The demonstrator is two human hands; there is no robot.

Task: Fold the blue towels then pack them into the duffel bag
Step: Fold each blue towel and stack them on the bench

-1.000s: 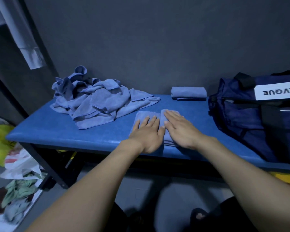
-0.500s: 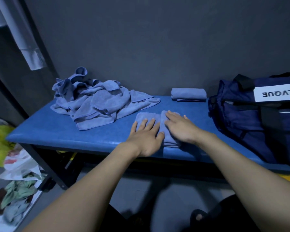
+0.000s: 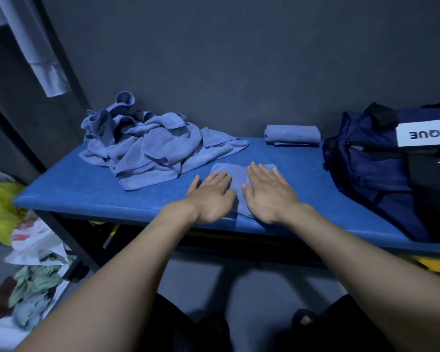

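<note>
A small folded blue towel [image 3: 239,177] lies near the front edge of the blue padded bench [image 3: 92,199]. My left hand [image 3: 211,196] and my right hand [image 3: 269,194] rest flat on it, palms down, fingers spread, side by side. A heap of unfolded blue towels [image 3: 150,148] sits at the back left of the bench. One folded blue towel [image 3: 292,134] lies at the back by the wall. The navy duffel bag [image 3: 381,174] with a white label stands at the right end of the bench.
A dark wall runs directly behind the bench. On the floor to the left lie a yellow bag [image 3: 0,207], white plastic bags [image 3: 36,245] and loose clothes [image 3: 33,285]. A pale cloth [image 3: 43,64] hangs at upper left.
Both hands slid a little apart and back toward me across the folded towel, uncovering its middle. The towel stays in place on the bench.
</note>
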